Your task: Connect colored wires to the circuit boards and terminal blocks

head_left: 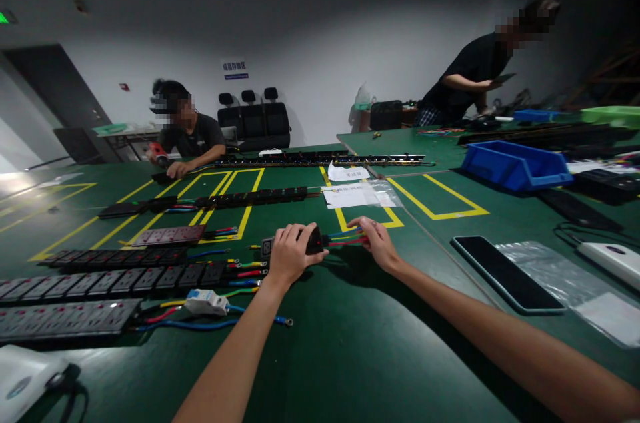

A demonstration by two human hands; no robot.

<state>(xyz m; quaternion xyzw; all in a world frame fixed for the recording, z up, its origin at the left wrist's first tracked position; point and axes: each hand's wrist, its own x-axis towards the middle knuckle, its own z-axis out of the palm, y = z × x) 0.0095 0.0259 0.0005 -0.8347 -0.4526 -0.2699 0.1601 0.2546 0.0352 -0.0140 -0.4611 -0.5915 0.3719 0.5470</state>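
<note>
In front of me, my left hand [293,253] is wrapped over a black socket module [315,241], lifted just off or resting on the green table; I cannot tell which. Red, blue and other coloured wires [345,237] run from its right end. My right hand [377,241] pinches these wires near their far ends, thumb and fingers closed. Left of my left hand lie several black socket strips [115,283] with coloured wire tails. A white-and-blue circuit breaker [206,301] is joined to the wires of the nearest strip [70,319].
A phone [507,274] and a plastic bag [545,269] lie on the right, with a blue bin [515,165] behind. Paper sheets [350,196] lie ahead on the table [340,356]. One person [195,136] holds a red power tool across the table; another person [470,76] leans at back right.
</note>
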